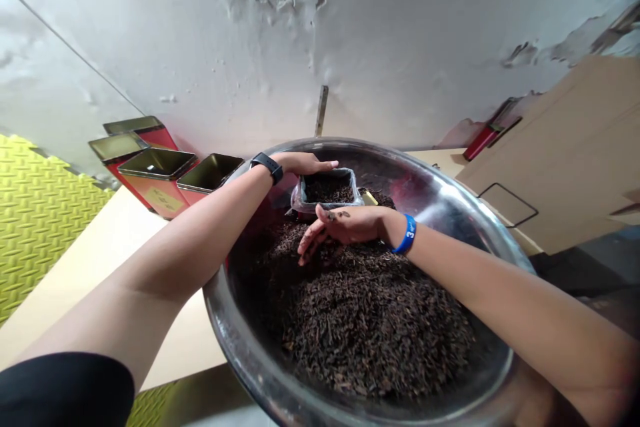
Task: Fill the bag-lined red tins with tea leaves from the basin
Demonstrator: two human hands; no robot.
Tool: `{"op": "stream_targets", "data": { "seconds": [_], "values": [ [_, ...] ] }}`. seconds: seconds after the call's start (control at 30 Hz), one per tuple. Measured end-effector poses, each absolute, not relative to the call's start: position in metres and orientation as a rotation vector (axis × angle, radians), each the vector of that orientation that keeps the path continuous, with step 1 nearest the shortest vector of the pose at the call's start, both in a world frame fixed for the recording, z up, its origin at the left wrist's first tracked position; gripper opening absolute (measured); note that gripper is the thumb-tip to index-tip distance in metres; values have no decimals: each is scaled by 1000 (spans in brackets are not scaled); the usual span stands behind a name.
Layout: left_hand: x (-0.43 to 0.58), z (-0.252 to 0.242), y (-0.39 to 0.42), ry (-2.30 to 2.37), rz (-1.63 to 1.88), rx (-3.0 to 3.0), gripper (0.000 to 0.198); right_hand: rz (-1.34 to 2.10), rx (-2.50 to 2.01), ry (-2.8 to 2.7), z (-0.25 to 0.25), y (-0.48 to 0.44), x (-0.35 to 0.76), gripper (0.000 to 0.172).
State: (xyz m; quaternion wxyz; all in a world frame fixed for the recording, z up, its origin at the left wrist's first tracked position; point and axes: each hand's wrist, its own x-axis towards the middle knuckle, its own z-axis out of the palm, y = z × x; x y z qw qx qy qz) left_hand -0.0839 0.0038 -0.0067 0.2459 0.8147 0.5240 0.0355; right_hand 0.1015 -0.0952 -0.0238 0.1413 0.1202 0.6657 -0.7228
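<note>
A wide metal basin (235,353) holds a large heap of dark, dry, loose tea leaves (380,333). Toward its far side sits a tin with a clear plastic liner (356,180), filled with the same leaves. My left hand (305,163), a black watch on its wrist, grips the tin at its far left rim; some of its fingers are hidden. Just in front of the tin, my right hand (345,225) hovers low over the heap. Its fingers are apart and loosely curved, with bits of leaf stuck to them. A blue band circles that wrist.
Several red tins (160,167) with open tops stand left of the basin on a pale tabletop (100,260). A peeling wall (400,33) rises behind. At right are a cardboard box (565,147) and another red tin (481,141). Yellow-green floor mats (40,227) lie at far left.
</note>
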Motion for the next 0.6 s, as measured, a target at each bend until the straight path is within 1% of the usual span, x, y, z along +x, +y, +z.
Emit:
{"op": "stream_targets", "data": {
  "seconds": [0.07, 0.13, 0.2, 0.27, 0.37, 0.47, 0.6],
  "values": [
    [-83, -6, 3, 1475, 89, 2230, 65, -1799, 470, 2112, -22, -91, 105, 65],
    [-82, -5, 2, 1486, 87, 2227, 64, -1511, 636, 2205, -25, -84, 110, 60],
    [-81, -4, 0, 1488, 84, 2221, 66, -1305, 782, 2189, -32, -75, 115, 64],
    [-81, -3, -1, 1483, 81, 2219, 68, -1185, 856, 2140, -40, -69, 119, 70],
    [-81, -3, -1, 1458, 72, 2220, 69, -1127, 752, 2126, -41, -73, 116, 76],
    [-82, -4, 1, 1443, 69, 2226, 71, -1005, 541, 2220, -29, -98, 104, 83],
    [-83, -5, 3, 1465, 65, 2251, 76, -787, 355, 2279, -17, -137, 86, 85]
  ]
}}
